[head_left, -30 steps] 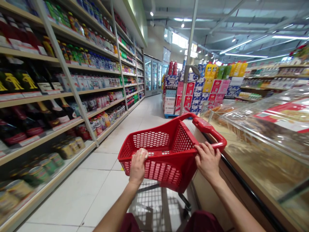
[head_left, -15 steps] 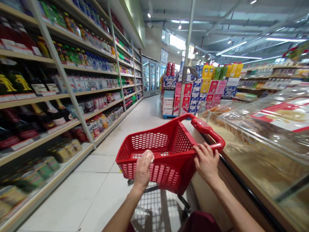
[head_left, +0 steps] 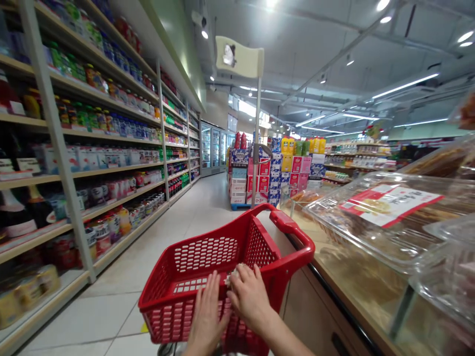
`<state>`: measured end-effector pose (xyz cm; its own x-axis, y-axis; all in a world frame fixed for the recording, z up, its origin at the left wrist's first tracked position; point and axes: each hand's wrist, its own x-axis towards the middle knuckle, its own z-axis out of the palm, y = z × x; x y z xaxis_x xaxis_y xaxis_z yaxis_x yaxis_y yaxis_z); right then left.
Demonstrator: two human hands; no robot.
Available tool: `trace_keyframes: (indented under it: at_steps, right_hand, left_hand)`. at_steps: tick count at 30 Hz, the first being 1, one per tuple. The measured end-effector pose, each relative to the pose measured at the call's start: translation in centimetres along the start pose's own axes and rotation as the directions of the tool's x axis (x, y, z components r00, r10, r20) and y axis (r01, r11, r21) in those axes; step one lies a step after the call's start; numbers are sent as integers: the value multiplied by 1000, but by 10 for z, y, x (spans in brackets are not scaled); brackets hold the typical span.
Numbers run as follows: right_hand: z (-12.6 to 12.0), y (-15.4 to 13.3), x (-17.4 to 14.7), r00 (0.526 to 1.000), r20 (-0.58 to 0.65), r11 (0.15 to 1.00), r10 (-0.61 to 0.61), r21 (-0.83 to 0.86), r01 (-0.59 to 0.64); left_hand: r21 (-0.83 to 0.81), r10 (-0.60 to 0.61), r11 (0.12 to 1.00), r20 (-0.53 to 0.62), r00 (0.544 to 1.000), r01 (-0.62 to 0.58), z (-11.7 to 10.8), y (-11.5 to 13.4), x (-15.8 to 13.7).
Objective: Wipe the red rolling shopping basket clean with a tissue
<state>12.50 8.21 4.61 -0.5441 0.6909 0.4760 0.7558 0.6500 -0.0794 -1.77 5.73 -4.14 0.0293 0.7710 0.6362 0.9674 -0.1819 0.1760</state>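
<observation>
A red plastic shopping cart (head_left: 208, 254) with perforated basket walls stands in front of me, its handle to the right. My left hand (head_left: 208, 309) lies with straight fingers along the near rim of the basket and appears to hold nothing. Close beside it, my right hand (head_left: 249, 294) bends its fingers over a crumpled white cloth (head_left: 230, 275) at the same rim. Most of the cloth is hidden under the fingers, so I cannot tell its full shape. The visible part of the basket floor shows only its slotted grid.
Tall shelves (head_left: 111, 170) of bottles and cans line the left side. On the right, a counter (head_left: 308, 252) carries clear plastic food boxes (head_left: 386, 210) near the cart handle. Stacked drink cartons (head_left: 260, 175) and a sign pole (head_left: 257, 123) stand ahead; glass-door coolers (head_left: 213, 146) are farther back.
The white cloth has passed from my left hand to my right. My right hand has left the handle end and come beside the left. The view has tilted up and the cart appears lower.
</observation>
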Motion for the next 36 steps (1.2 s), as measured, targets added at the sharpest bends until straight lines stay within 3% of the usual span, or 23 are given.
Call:
trace_keyframes:
  at_steps: [3, 7, 10, 12, 14, 21, 24, 26, 28, 31, 33, 36]
  right_hand:
    - [20, -6, 10, 998, 15, 996, -58, -61, 58]
    - [17, 14, 16, 993, -25, 986, -116, -120, 113]
    - [-14, 55, 17, 990, -135, 991, 35, -126, -52]
    - [-35, 81, 18, 962, -209, 967, 177, -143, -209]
    - [-44, 93, 18, 944, -221, 948, 244, -152, -280]
    - [-15, 52, 13, 1000, 0, 991, 7, -131, -7]
    - [-33, 79, 7, 997, 49, 987, -56, -145, 63]
    - [-54, 115, 3, 1000, 22, 983, 4, -182, 0]
    - [-74, 148, 0, 983, -87, 955, 162, -237, -178]
    - [-78, 159, -3, 923, -228, 897, 310, -253, -363]
    - [-65, 141, -7, 956, -191, 934, 222, -241, -265]
    - [-47, 113, -11, 998, -63, 977, -22, -212, 9]
  left_hand:
    - [116, -65, 992, 73, 995, 56, 0, -29, -5]
    - [153, -95, 986, 154, 983, 71, -8, -30, 0]
    - [145, -90, 987, 167, 982, 65, -12, -20, 2]
    - [141, -112, 986, 153, 982, 91, -13, -14, 2]
    - [133, -128, 985, 140, 982, 109, -11, -7, 2]
    - [123, -107, 988, 141, 984, 90, -16, 7, 3]
    - [135, -81, 989, 151, 985, 61, -20, 7, 3]
    - [140, -70, 989, 161, 984, 47, -21, 7, 3]
    - [146, -74, 988, 161, 984, 51, -20, 8, 2]
    - [159, -89, 985, 140, 986, 67, -19, 11, 1]
    - [172, -92, 983, 131, 987, 68, -20, 11, 0]
    - [184, -81, 982, 154, 985, 52, -23, 10, 0]
